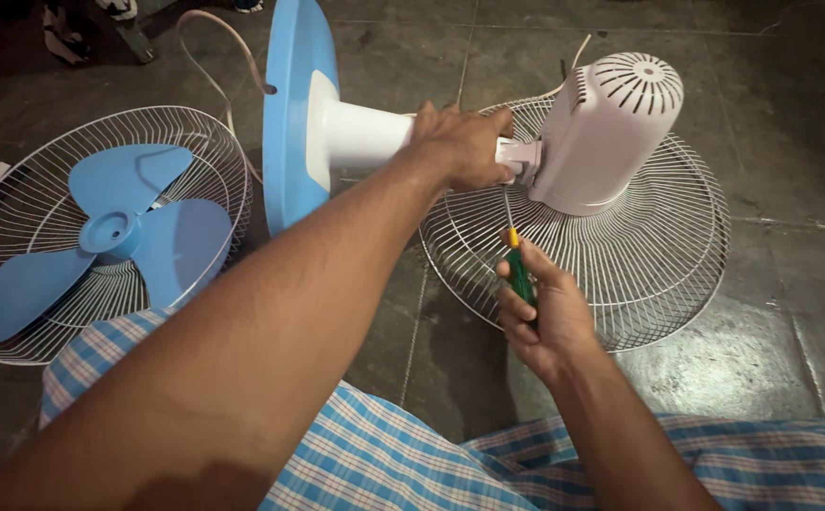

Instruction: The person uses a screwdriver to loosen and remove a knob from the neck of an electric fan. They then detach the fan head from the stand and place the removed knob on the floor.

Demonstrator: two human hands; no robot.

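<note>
A table fan lies on its side on the dark floor. Its round blue base (291, 104) stands on edge, and a white neck (365, 134) runs right to the white motor housing (611, 128). My left hand (460, 144) grips the neck next to the housing. My right hand (537, 317) holds a green-handled screwdriver (520, 270) with a yellow collar; its thin shaft points up at the joint below the housing. The housing rests on a white wire guard (663, 270).
At the left, a second white wire guard (15, 203) holds a loose blue three-blade fan propeller (119, 232). A white cord (212, 71) loops behind the base. My legs in blue checked cloth (384, 464) fill the bottom.
</note>
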